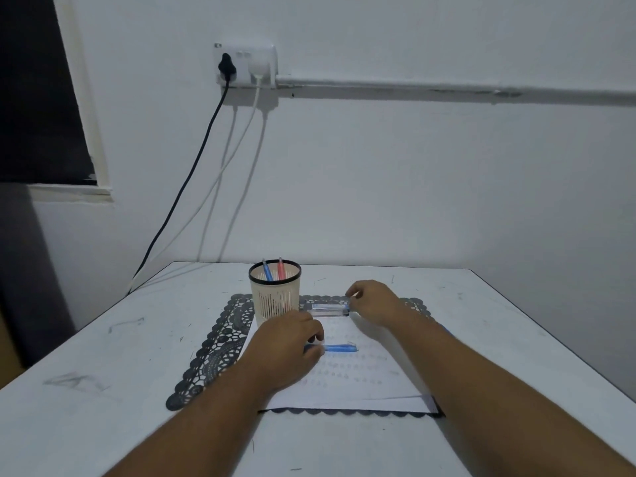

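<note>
- Blue pen [339,348] lay mid-frame on paper [364,383] — left end hidden inside the left hand [289,342], whose fingers curled round it.
- Right hand [373,301] pinched the right end of the clear case [328,309] — contents blurred.

You have three pens before you: a blue pen [267,271] and a red pen [281,270] standing in the one pen holder [275,297], and a second blue pen [339,348] lying flat. There is also one clear case [328,309], one dark lace mat [220,342] and one table [103,373], and on the mat I count two sheets of paper [361,373], one over the other. On the wall you see one socket plate [272,53] with two plugs, one black plug [227,67] and one white plug [258,67].
</note>
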Demonstrator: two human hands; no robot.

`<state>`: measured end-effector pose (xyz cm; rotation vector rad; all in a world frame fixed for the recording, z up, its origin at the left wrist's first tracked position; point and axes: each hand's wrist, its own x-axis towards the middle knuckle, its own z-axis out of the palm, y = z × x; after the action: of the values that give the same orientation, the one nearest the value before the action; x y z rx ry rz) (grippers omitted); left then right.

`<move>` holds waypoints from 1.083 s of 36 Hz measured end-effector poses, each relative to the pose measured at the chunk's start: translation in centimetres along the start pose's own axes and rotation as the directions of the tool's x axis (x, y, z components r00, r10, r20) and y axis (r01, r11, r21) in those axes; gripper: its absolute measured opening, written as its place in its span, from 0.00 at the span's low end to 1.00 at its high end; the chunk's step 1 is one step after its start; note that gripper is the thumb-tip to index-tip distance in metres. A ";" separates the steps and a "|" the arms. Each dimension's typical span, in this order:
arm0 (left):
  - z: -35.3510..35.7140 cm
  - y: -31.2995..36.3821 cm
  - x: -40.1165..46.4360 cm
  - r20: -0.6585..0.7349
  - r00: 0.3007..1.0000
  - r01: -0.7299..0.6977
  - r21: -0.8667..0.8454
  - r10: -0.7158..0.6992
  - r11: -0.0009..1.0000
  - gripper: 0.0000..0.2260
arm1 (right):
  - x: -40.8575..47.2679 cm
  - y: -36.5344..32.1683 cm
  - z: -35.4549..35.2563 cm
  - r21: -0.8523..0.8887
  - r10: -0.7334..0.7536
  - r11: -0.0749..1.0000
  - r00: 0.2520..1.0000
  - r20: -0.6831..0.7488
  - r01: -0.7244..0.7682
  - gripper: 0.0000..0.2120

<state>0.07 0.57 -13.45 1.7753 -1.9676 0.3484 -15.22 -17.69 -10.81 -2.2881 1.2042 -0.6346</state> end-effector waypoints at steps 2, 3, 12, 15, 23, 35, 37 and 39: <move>0.0 0.0 -0.1 -0.008 1.000 -0.002 -0.005 0.002 1.000 0.10 | 0.4 0.1 1.0 -0.011 0.011 1.000 1.000 -0.010 -0.011 0.10; 0.0 0.0 -0.1 -0.011 1.000 -0.006 -0.005 0.006 1.000 0.10 | 0.5 0.2 1.4 -0.007 0.015 1.000 1.000 -0.015 -0.015 0.11; 0.1 -0.3 0.0 -0.035 0.999 -0.004 -0.034 0.003 0.999 0.10 | 0.1 0.9 1.8 -0.114 -0.175 0.978 0.984 0.007 0.175 0.03; 0.0 -0.2 0.0 -0.039 0.999 0.001 -0.038 -0.002 0.999 0.10 | -0.2 1.4 1.7 -0.101 -0.227 0.969 0.974 -0.019 0.224 0.03; -0.3 0.1 -0.2 -0.031 0.999 0.015 -0.048 -0.016 0.999 0.09 | -0.9 1.4 1.2 -0.093 -0.249 0.964 0.969 -0.002 0.247 0.04; -0.3 0.6 -0.1 -0.095 0.995 0.019 -0.055 -0.024 0.998 0.11 | -3.1 0.9 0.2 -0.015 -0.152 0.988 0.983 -0.107 0.151 0.13; -0.2 0.7 0.1 -0.153 0.988 0.001 -0.043 -0.008 0.999 0.11 | -3.7 0.3 -0.3 0.078 -0.142 0.985 0.983 -0.114 0.151 0.14; -0.1 0.7 0.3 -0.199 0.980 -0.019 -0.040 0.010 0.999 0.14 | -4.5 -0.3 -0.6 0.127 -0.138 0.981 0.987 -0.079 0.147 0.14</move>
<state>-0.58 0.47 -13.18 1.6334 -1.8351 0.4671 -17.67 -13.91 -10.95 -2.2709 1.0028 -0.8279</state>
